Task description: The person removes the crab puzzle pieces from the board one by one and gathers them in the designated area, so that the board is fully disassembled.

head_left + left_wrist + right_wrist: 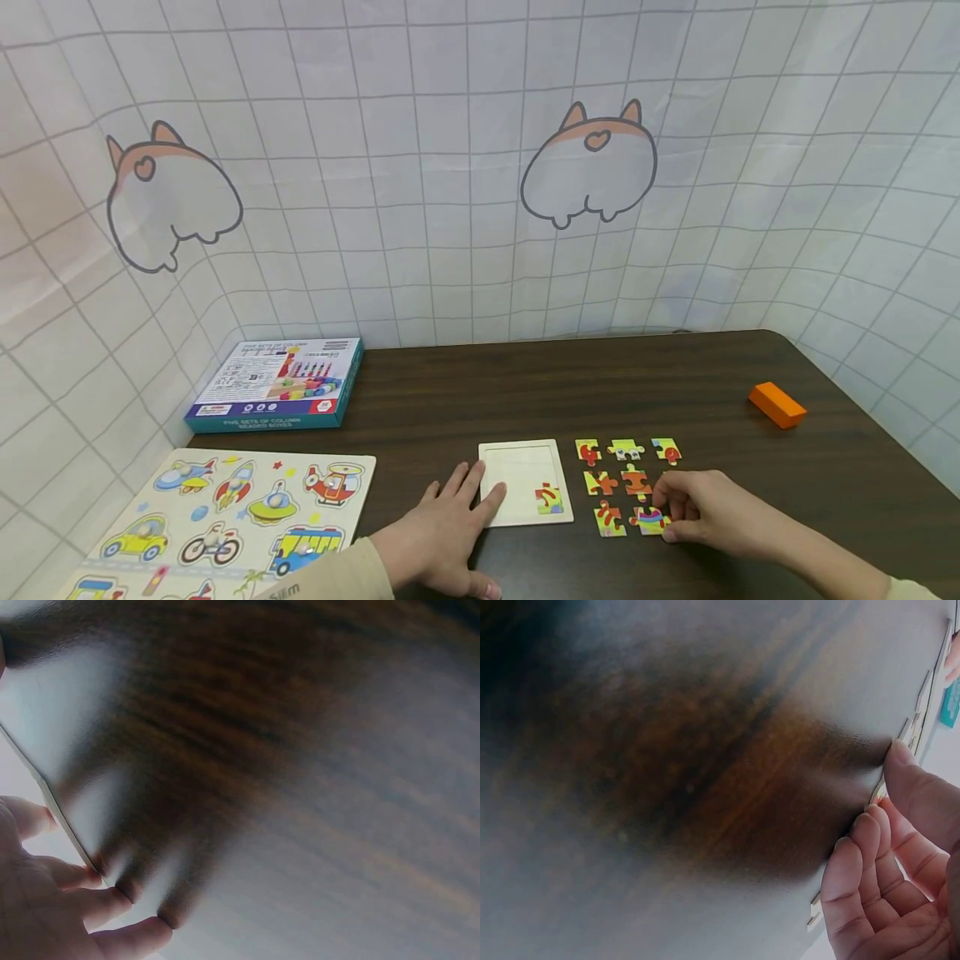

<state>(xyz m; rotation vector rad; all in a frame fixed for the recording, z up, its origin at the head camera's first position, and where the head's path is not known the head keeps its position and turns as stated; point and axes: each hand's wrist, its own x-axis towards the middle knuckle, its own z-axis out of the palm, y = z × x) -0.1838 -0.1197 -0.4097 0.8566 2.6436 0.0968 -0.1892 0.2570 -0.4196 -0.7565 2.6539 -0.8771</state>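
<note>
My left hand [450, 533] lies with fingers spread at the left edge of a square puzzle tray [517, 444]. Its index finger reaches over the tray's rim; the other fingers rest on the table. One puzzle piece [550, 498] sits in the tray's lower right corner. To the right, my right hand [712, 512] pinches a rainbow-patterned puzzle piece [649, 521] at the bottom of a group of loose pieces. In the right wrist view, the thumb [922, 791] and index finger meet low over the table, with the piece mostly hidden.
Loose puzzle pieces [601, 482] lie in rows right of the tray. A vehicle peg puzzle board [247, 500] lies at the left, a boxed toy set [277, 383] behind it. An orange block [777, 406] stands at the right. A gridded curtain [420, 208] hangs behind the dark table [450, 375].
</note>
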